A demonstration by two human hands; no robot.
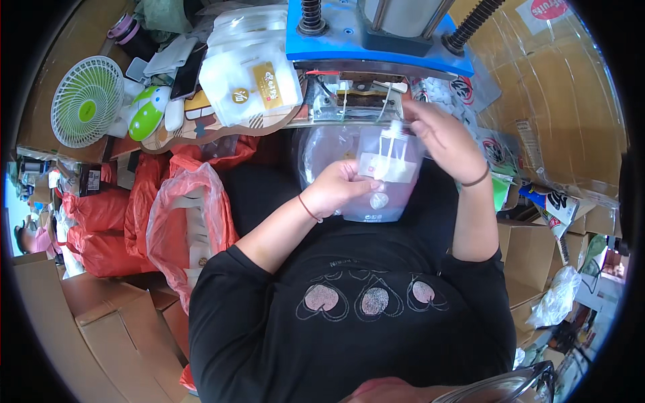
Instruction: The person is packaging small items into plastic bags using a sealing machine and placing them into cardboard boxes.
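A blue plate [396,62] and 2 springs [311,16] block beyond the pouch [391,171].

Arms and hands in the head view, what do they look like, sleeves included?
The left hand is bare, with a thin reddish-brown cord around the wrist. The right hand is bare too, with a thin brownish band at its wrist. Both sleeves are black and short.
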